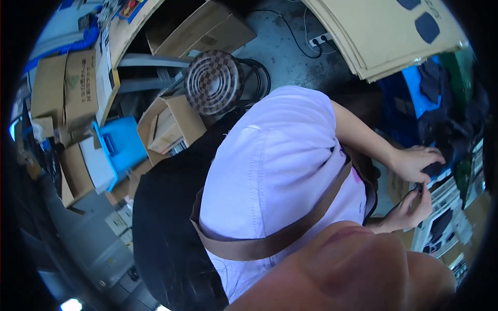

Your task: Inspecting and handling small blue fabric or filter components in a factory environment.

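Both my hands are at the right side of the head view, close together. My left hand (417, 161) reaches in from above, its fingers curled over a dark piece (433, 169) that looks like cloth or a soft pad. Just below it, my right hand (412, 211) is closed in a pinch, thumb and finger near the left hand's fingertips. Something small and dark shows at that pinch, too small to name. Under and beside the hands is a white slatted rack or tray (441, 212), with another dark piece (441, 224) lying on it.
Beyond my left hand, a blue bin (415, 93) has dark pieces (433, 83) draped in it. Stacked cardboard sheets (384, 36) carry dark rounded pads (427, 27). Behind me are a round checkered stool (214, 82), open cardboard boxes (174, 124), and a bright blue bin (124, 145).
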Motion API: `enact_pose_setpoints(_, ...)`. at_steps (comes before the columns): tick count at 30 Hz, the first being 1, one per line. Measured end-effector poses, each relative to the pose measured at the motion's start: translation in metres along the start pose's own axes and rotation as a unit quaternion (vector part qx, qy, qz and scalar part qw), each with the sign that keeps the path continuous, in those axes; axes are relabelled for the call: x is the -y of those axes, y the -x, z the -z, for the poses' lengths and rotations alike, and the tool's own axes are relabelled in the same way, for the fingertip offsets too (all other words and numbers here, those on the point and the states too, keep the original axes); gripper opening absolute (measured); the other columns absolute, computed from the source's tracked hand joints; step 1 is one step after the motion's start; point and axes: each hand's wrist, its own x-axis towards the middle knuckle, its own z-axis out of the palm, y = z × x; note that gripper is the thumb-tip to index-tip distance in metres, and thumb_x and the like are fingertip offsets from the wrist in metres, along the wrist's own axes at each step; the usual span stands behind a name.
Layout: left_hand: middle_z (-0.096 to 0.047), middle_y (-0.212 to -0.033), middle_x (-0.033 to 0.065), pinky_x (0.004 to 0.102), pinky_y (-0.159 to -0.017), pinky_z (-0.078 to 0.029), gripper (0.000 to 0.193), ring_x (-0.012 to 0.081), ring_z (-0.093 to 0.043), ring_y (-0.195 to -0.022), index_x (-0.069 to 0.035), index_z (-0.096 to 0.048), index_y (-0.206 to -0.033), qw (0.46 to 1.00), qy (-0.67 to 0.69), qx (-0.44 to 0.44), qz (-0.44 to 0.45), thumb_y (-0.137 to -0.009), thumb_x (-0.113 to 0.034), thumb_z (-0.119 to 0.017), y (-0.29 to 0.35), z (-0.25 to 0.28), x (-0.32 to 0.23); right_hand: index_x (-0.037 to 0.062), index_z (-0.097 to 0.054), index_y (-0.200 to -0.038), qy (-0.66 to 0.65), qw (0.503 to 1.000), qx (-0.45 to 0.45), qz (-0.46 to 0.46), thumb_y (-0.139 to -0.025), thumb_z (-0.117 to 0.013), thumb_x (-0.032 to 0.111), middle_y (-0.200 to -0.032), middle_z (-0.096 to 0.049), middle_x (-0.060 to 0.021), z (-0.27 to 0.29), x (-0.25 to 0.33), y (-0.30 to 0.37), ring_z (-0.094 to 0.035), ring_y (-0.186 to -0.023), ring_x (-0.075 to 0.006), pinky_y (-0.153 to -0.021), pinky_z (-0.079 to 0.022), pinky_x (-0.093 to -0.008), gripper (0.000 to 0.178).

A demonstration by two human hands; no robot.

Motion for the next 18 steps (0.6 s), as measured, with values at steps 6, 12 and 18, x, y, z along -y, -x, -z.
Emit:
enact_pose_setpoints(6,-0.051,-0.127,0.0198,0.0378,-0.091,-0.049,0.054,0.0332,-0.056,-0.107,0.0,-0.049,-0.13,0.995,0.083,0.014,0.062,-0.083,-0.021,-0.066,-0.015,0.006,-0.011,0.0036,-0.069,-0.107,0.009,0.999,-0.028,-0.031,-0.078,-0.065,-0.008,-0.102,-0.068,-0.0102,0.003,-0.005,-0.009,-0.063,-0.094,-0.0236,-0.086,-0.051,-0.0337,0.031)
enact_pose_setpoints(12,-0.062,-0.106,0.0105,0.0274,-0.078,-0.051,0.044,0.0165,-0.06,-0.086,0.001,-0.054,-0.126,0.958,0.203,0.017,0.203,-0.089,-0.02,-0.065,-0.015,0.043,-0.037,0.0071,-0.073,-0.095,0.007,0.998,-0.021,-0.059,-0.071,-0.069,-0.004,-0.097,-0.069,-0.0058,-0.004,0.018,-0.021,-0.062,-0.092,-0.0239,-0.09,-0.047,-0.035,0.027)
enact_pose_setpoints(18,-0.058,-0.123,0.0138,0.0284,-0.094,-0.042,0.039,0.0196,-0.056,-0.113,-0.002,-0.051,-0.131,0.861,0.415,0.07,0.284,-0.098,-0.023,-0.054,-0.024,0.039,-0.048,0.0063,-0.072,-0.091,0.033,0.993,-0.08,-0.074,-0.068,-0.07,-0.002,-0.095,-0.068,-0.0026,0.008,0.003,-0.013,-0.06,-0.087,-0.0214,-0.089,-0.044,-0.0337,0.024)
